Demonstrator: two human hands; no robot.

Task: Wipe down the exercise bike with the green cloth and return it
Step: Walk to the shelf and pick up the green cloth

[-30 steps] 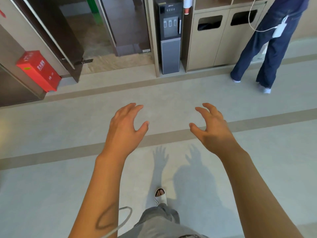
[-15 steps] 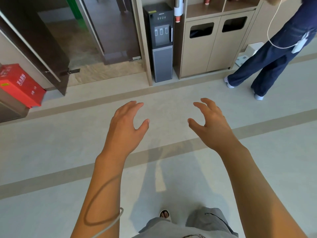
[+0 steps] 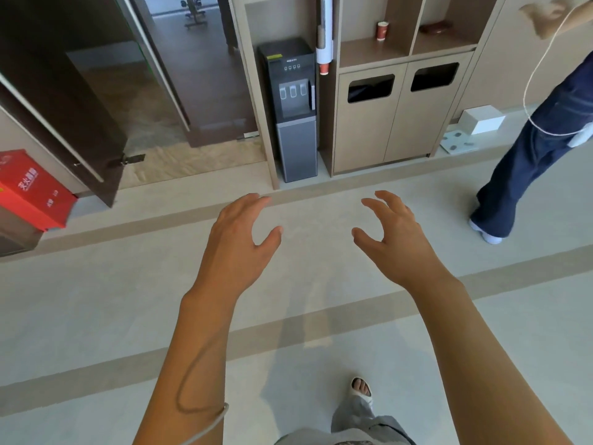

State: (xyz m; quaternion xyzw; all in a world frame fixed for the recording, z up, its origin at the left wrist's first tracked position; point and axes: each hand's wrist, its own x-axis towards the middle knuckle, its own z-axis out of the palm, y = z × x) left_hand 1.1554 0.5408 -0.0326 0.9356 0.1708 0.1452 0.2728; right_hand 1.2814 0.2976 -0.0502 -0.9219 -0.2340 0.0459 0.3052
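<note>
My left hand (image 3: 239, 242) and my right hand (image 3: 396, 239) are both held out in front of me over the pale floor, fingers spread and curled, with nothing in either. No green cloth shows anywhere in the head view. Through the open doorway at the top, the base of some equipment on wheels (image 3: 194, 14) stands far back; I cannot tell whether it is the exercise bike.
A dark door (image 3: 61, 101) stands open at the left, with a red box (image 3: 29, 191) beside it. Ahead are a water dispenser (image 3: 290, 104) and a cabinet with two bin openings (image 3: 401, 114). Another person in dark trousers (image 3: 539, 139) stands at the right.
I have walked forward: the dispenser, cabinet and doorway are closer and lower in view. My hands keep the same open pose. The other person has shifted further right.
</note>
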